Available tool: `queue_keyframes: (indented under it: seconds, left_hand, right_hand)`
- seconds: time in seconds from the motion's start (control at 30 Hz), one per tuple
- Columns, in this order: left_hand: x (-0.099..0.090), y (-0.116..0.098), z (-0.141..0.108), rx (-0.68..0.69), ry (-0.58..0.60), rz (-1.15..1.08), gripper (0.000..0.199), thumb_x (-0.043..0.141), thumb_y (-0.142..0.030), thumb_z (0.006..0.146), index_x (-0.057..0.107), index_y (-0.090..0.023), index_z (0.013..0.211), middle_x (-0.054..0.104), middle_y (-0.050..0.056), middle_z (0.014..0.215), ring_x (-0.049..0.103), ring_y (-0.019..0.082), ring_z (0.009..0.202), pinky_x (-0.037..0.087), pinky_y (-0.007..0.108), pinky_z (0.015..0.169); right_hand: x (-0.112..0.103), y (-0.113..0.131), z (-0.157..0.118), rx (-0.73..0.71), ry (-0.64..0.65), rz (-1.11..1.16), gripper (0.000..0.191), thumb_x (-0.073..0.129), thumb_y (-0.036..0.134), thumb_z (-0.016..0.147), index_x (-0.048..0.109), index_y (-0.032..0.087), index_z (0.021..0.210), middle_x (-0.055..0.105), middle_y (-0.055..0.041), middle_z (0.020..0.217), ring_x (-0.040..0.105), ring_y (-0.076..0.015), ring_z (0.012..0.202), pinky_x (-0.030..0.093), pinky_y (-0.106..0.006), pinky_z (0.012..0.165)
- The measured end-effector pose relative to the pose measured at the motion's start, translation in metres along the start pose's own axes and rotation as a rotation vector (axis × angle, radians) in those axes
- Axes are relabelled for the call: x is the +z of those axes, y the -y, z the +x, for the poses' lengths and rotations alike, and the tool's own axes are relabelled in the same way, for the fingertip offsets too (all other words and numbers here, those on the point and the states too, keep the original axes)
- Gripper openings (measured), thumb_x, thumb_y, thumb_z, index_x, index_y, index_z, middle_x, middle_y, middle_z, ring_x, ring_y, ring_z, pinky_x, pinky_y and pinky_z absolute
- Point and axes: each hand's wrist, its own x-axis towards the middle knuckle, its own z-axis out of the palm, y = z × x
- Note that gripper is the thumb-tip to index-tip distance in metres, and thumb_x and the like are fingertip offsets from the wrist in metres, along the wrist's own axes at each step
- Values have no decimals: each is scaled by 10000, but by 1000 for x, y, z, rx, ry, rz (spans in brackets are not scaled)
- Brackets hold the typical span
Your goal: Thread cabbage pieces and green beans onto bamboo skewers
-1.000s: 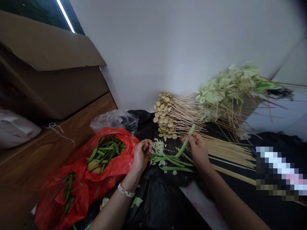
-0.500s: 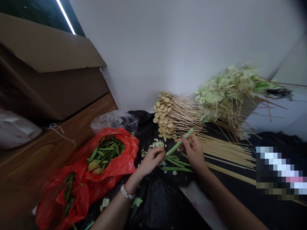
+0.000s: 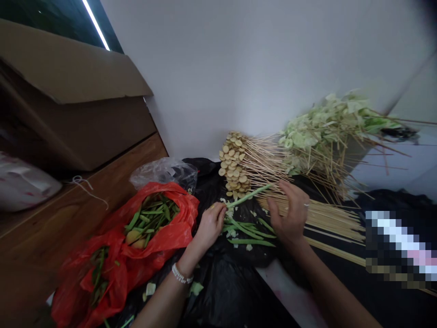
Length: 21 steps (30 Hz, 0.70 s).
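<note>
Green and slender, one bean (image 3: 248, 197) is pinched at its near end by the left hand (image 3: 210, 224), slanting up above loose beans (image 3: 251, 242) on black plastic (image 3: 235, 289). The right hand (image 3: 292, 214) is spread wide beside its far tip, near bare bamboo skewers (image 3: 327, 218). Skewered round slices (image 3: 234, 171) lie behind; a red plastic bag (image 3: 182, 205) of bean pieces sits left.
</note>
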Motion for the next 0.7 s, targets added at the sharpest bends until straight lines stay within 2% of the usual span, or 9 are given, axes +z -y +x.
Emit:
queue_keyframes:
  seconds: [0.1, 0.13, 0.2, 0.3, 0.4, 0.6, 0.7]
  left_hand:
    - [3, 1, -3, 50, 31, 40, 228, 372, -246, 960, 586, -169, 987, 601, 64, 848, 568, 168, 783, 438, 277, 724]
    - [5, 2, -4, 65, 41, 51, 230, 371, -246, 962, 585, -175, 1005, 602, 64, 860, 571, 168, 793, 443, 279, 733]
    - [8, 2, -6, 93, 56, 70, 234, 369, -246, 964, 586, -181, 1022, 601, 64, 868, 576, 172, 812, 451, 286, 748]
    - [13, 1, -9, 121, 88, 91, 238, 367, -244, 965, 590, -176, 1011, 603, 70, 861, 576, 178, 811, 459, 297, 748]
    - [15, 0, -11, 137, 135, 91, 241, 353, -228, 967, 581, -180, 1029, 607, 74, 879, 580, 180, 823, 464, 303, 756]
    - [14, -2, -12, 153, 221, 165, 232, 360, -183, 949, 550, -189, 1082, 595, 66, 897, 589, 182, 837, 464, 293, 747]
    - [14, -1, -13, 160, 267, 228, 207, 394, -158, 923, 560, -184, 1044, 602, 66, 885, 591, 188, 824, 456, 288, 732]
  right_hand:
    - [4, 5, -7, -323, 264, -194, 405, 610, 251, 859, 541, 239, 1259, 625, -90, 1228, 485, -272, 1227, 292, -470, 1053]
    - [7, 8, -10, -389, 352, -235, 390, 587, 257, 879, 542, 237, 1266, 631, -84, 1224, 485, -265, 1227, 267, -472, 1067]
    - [12, 13, -16, -456, 444, -318, 342, 545, 266, 911, 560, 210, 1249, 644, -96, 1193, 490, -262, 1213, 220, -496, 1083]
    - [17, 16, -22, -474, 503, -408, 267, 503, 219, 930, 606, 177, 1173, 687, -82, 950, 559, -236, 1047, 211, -511, 1079]
    - [19, 15, -24, -494, 561, -420, 246, 478, 149, 919, 639, 184, 1102, 627, -35, 746, 554, -193, 824, 279, -462, 1034]
    - [22, 15, -26, -551, 545, -418, 200, 506, 135, 888, 653, 178, 1017, 584, -31, 714, 496, -190, 759, 327, -416, 932]
    - [23, 17, -29, -545, 559, -417, 168, 519, 142, 883, 649, 166, 988, 580, -31, 711, 489, -194, 765, 330, -406, 901]
